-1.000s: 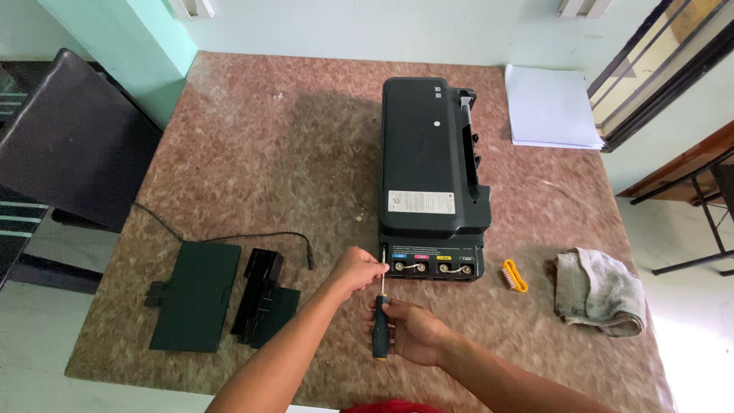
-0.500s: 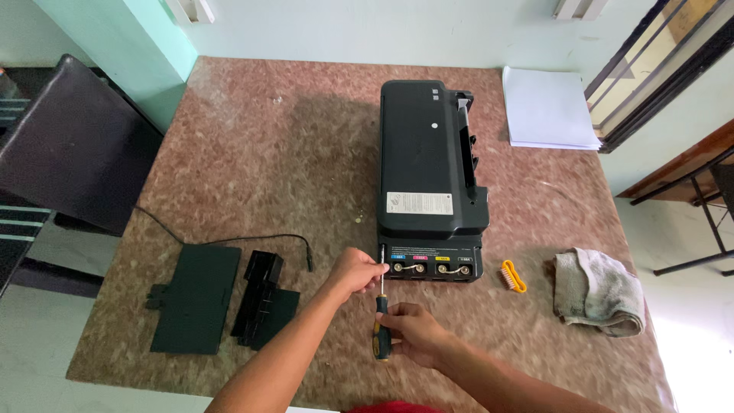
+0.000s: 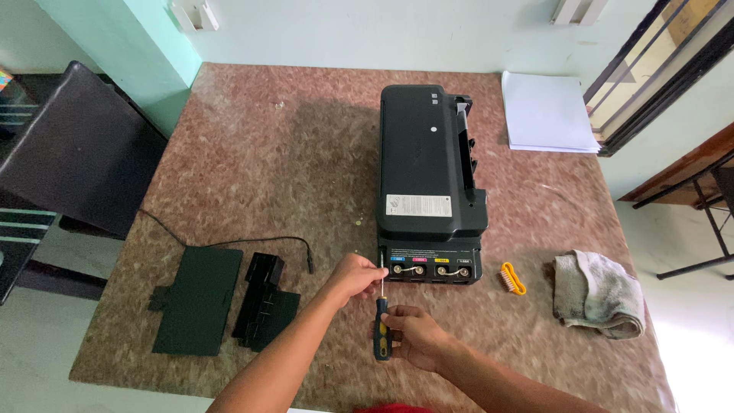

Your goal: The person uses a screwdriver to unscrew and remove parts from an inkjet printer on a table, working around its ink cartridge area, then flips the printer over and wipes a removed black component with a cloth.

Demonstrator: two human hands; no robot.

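A black printer (image 3: 428,172) lies on the brown speckled table (image 3: 283,160), its near end showing a row of coloured ink ports (image 3: 432,270). My right hand (image 3: 413,336) grips the blue and yellow handle of a screwdriver (image 3: 381,330). The shaft points up at the printer's near left corner. My left hand (image 3: 353,277) pinches the shaft just below that corner, steadying the tip.
Two flat black plastic panels (image 3: 195,300) (image 3: 265,300) lie at the left front, with a thin black cable (image 3: 229,243) behind them. A small yellow brush (image 3: 513,278) and a grey cloth (image 3: 598,293) lie right of the printer. White paper (image 3: 547,112) sits far right. A dark chair (image 3: 73,145) stands left.
The view has shifted slightly. Both hands stay on the screwdriver at the printer's near left corner, with the handle a little lower in my right hand.
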